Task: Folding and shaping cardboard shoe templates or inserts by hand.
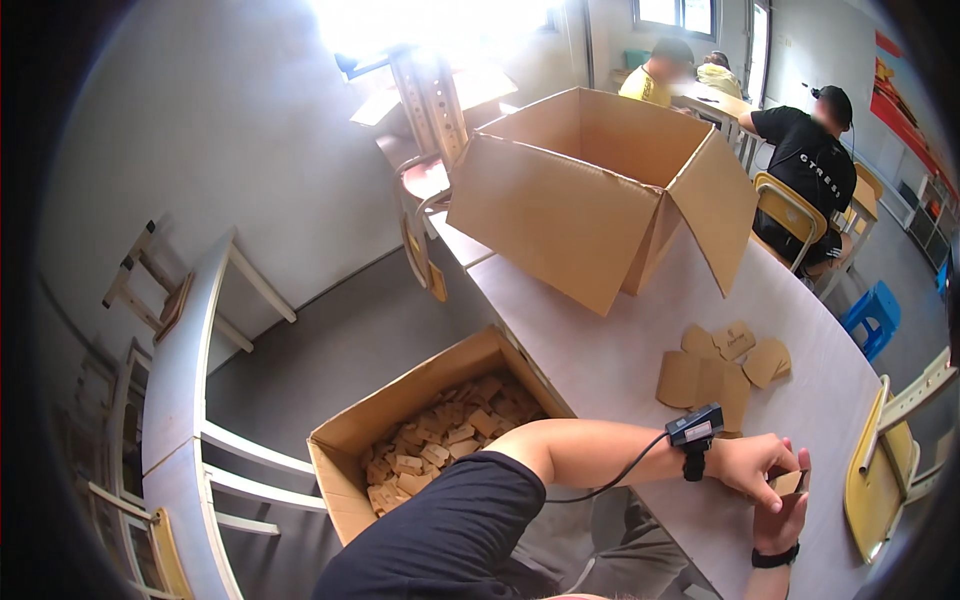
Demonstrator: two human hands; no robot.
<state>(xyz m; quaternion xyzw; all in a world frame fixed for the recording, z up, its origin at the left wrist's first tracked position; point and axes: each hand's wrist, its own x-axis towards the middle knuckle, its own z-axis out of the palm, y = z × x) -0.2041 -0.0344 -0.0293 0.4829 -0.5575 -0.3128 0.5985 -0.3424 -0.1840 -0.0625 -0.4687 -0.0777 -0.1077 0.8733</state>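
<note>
We've got both hands on one small brown cardboard piece (789,482), up off the surface (590,335) near its right end. Left hand (742,466) pinches it between thumb and fingers; right hand (782,522) is curled round its lower side, grip partly hidden, so we can't tell how firmly it holds.

Risks, our guess: thin card could crease or tear if both hands press unevenly, or slip if the pinch loosens. The cable (635,467) off the wrist gadget (696,428) could snag on the surface's near edge. A left forearm swing could scatter the flat pieces (680,378) just beyond it.

Edges and room: yellow chair (868,485) crowds the right edge. Big open box (560,215) fills the far end, flaps hanging out. Lower box (345,450) of small cardboard pieces sits beside the near edge, below the left arm. Best bare stretch: between big box and forearm.
</note>
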